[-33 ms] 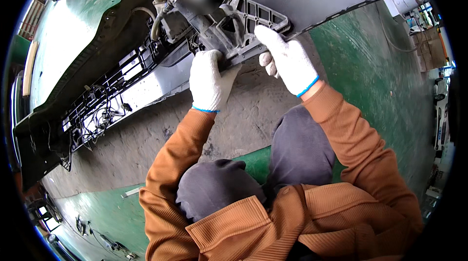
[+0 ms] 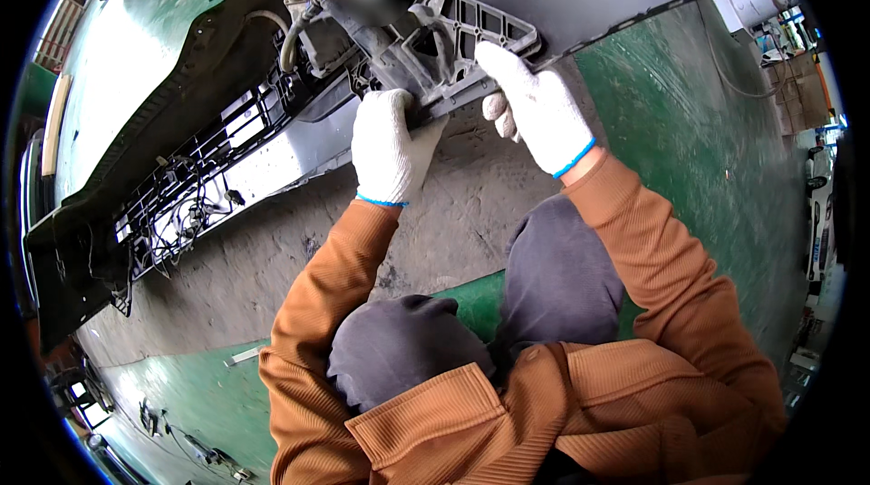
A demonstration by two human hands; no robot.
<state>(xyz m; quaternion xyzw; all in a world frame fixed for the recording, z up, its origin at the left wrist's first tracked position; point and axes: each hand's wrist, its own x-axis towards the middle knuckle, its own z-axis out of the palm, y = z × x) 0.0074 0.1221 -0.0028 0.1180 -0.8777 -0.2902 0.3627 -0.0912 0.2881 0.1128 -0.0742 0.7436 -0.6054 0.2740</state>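
A large dark car bumper [image 2: 313,109] lies with its inner side up, running from lower left to upper right. Both my hands wear white knit gloves with blue cuffs. My left hand [image 2: 385,140] is closed over the bumper's near edge, beside a black plastic housing [image 2: 399,72]; its fingertips are hidden. Further right, my right hand [image 2: 539,113] grips the same edge below a ribbed grey bracket [image 2: 476,23]. Its thumb lies on top at the bracket's rim, with the other fingers curled underneath.
Loose wiring [image 2: 190,208] and a black grille [image 2: 163,181] sit in the bumper's left part. Beneath it is a worn grey mat [image 2: 263,286] on a green floor [image 2: 671,131]. Cardboard boxes [image 2: 802,91] stand at far right. Cables [image 2: 204,449] lie at lower left.
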